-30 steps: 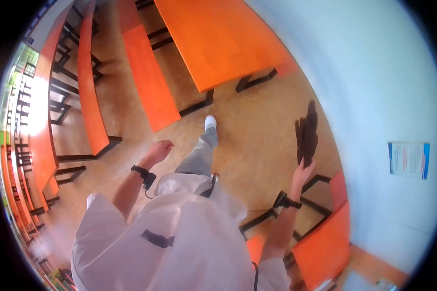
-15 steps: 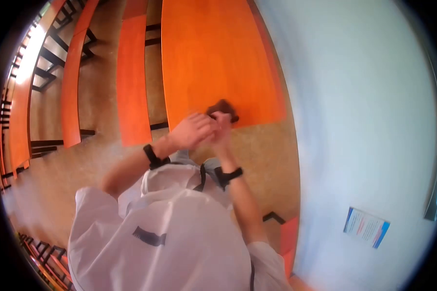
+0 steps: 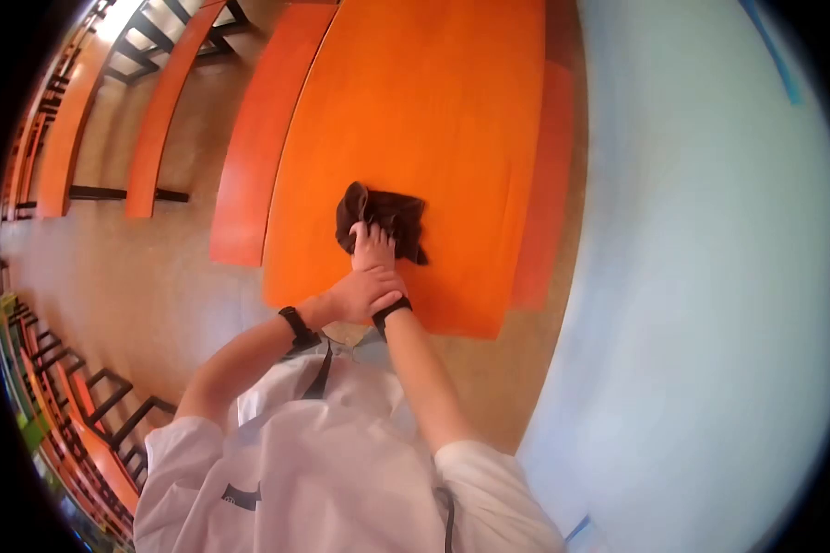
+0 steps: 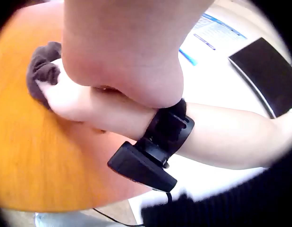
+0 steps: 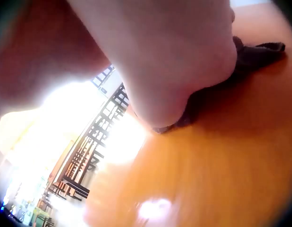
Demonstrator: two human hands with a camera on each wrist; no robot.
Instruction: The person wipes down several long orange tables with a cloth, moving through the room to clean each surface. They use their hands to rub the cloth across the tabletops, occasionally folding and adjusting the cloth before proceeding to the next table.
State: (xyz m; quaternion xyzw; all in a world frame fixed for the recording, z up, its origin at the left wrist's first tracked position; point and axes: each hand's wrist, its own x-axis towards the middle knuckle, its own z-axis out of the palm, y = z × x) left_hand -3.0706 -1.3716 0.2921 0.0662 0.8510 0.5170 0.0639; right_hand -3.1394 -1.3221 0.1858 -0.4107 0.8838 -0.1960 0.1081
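A dark brown cloth (image 3: 402,210) lies crumpled on the near end of the orange table (image 3: 415,111). On its near edge rests my right hand (image 3: 375,247), fingers stretched forward and pressing it down. My left hand (image 3: 361,293) lies across the right wrist and grips it beside the black band (image 3: 392,309). In the left wrist view, the left palm covers part of that wrist, and the cloth (image 4: 39,71) shows beyond it. From the right wrist, the cloth (image 5: 259,56) spreads flat under the hand, whose fingers are hidden there.
Orange benches stand along both long sides of the table, the left one (image 3: 258,166) and the right one (image 3: 544,203). A pale wall (image 3: 692,230) rises at the right. More benches and tables (image 3: 161,120) line the left, over a brown floor (image 3: 148,258).
The cloth, held out at the right a second ago, is now spread on the tabletop under the right hand. My left hand has come across onto the right wrist, and the body has moved up to the table.
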